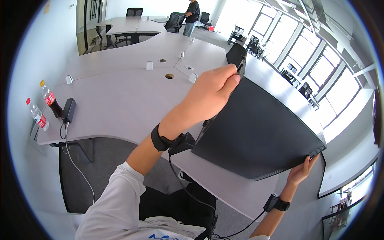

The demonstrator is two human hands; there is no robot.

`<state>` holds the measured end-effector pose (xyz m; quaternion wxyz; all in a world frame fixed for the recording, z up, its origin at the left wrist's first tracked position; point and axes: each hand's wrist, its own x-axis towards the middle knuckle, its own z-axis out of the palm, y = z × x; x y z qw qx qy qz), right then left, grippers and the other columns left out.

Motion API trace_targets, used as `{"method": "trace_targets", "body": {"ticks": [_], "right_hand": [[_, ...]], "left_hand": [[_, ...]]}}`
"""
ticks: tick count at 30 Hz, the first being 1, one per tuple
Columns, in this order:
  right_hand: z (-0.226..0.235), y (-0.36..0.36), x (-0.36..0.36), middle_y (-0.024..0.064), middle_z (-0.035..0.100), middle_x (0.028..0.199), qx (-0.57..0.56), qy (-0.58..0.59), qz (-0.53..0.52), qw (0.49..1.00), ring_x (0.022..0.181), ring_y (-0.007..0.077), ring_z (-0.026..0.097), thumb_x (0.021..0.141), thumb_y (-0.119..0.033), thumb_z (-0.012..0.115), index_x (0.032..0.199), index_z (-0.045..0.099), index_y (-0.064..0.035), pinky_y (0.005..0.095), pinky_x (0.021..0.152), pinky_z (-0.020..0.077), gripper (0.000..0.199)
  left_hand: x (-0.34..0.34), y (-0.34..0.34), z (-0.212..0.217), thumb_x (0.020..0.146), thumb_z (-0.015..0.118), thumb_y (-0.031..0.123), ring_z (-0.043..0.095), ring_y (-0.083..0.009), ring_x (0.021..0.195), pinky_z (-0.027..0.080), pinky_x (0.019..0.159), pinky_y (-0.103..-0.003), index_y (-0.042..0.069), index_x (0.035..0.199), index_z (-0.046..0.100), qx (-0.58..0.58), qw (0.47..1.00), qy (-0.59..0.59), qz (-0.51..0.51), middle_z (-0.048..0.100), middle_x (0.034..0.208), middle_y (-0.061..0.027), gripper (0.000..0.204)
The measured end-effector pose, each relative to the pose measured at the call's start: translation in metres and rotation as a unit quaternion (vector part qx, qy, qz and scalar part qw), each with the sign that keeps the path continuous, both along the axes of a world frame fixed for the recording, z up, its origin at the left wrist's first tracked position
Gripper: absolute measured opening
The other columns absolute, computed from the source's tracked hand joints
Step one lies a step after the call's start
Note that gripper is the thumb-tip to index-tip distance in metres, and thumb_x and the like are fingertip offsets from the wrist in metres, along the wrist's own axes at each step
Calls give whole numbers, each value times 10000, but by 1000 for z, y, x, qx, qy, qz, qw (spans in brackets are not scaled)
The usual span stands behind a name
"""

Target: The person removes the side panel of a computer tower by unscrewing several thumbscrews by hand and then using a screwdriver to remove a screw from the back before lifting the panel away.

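A large black flat monitor (260,128) is tilted over the grey desk (120,104), its back facing me. My left hand (212,90) grips the monitor's upper far edge, fingers curled over the top. My right hand (302,170) holds its lower near corner from underneath. Both wrists wear black bands with cables running down toward my body.
Two drink bottles (44,108) and a black power adapter (69,110) stand at the desk's left end. Cable holes and small white clips dot the desk surface. Office chairs and a standing person (193,16) are at the far tables. Windows line the right side.
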<state>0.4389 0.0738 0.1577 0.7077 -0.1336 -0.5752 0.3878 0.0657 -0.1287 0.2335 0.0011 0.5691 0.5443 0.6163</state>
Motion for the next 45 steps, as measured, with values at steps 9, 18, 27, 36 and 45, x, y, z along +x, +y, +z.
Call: {"method": "trace_targets", "body": {"ticks": [9, 18, 27, 36, 45], "right_hand": [[-3, -2, -3, 123, 381, 1514, -6, 19, -22, 1000, 1353, 192, 380, 1006, -64, 453, 1533, 230, 54, 312, 1161, 225, 585], [-14, 0, -4, 126, 360, 1533, -8, 17, -38, 999, 1384, 191, 343, 1025, -111, 459, 1529, 229, 65, 328, 1176, 193, 581], [-15, -4, -5, 123, 400, 1489, -3, 9, -33, 999, 1347, 185, 366, 1023, -107, 462, 1524, 234, 68, 318, 1161, 203, 578], [-14, -7, -6, 117, 392, 1495, -21, 10, -54, 998, 1355, 179, 361, 1029, -116, 464, 1532, 236, 50, 297, 1162, 197, 577], [-10, -13, -12, 122, 373, 1513, -29, 9, -50, 998, 1365, 178, 356, 1027, -114, 463, 1534, 215, 62, 303, 1168, 196, 591]], "left_hand": [[0, 0, 8, 1034, 468, 315, 335, -130, 613, 328, 563, -316, 3, 771, 407, -36, 996, -74, -24, 357, 645, -27, 412], [6, 0, -1, 1057, 420, 282, 332, -124, 634, 324, 584, -299, 20, 762, 387, -1, 998, -56, -37, 387, 680, -28, 396], [-1, 7, 2, 1036, 500, 314, 279, -95, 549, 266, 512, -295, 36, 674, 342, 13, 999, -36, 32, 289, 592, 24, 483], [0, 7, -6, 1050, 446, 318, 320, -97, 638, 318, 588, -273, 64, 815, 427, 18, 991, -100, -86, 385, 707, 8, 346], [-15, 18, -13, 1049, 456, 261, 302, -98, 618, 294, 558, -278, 50, 808, 416, 94, 993, 8, -70, 343, 672, 5, 322]]}}
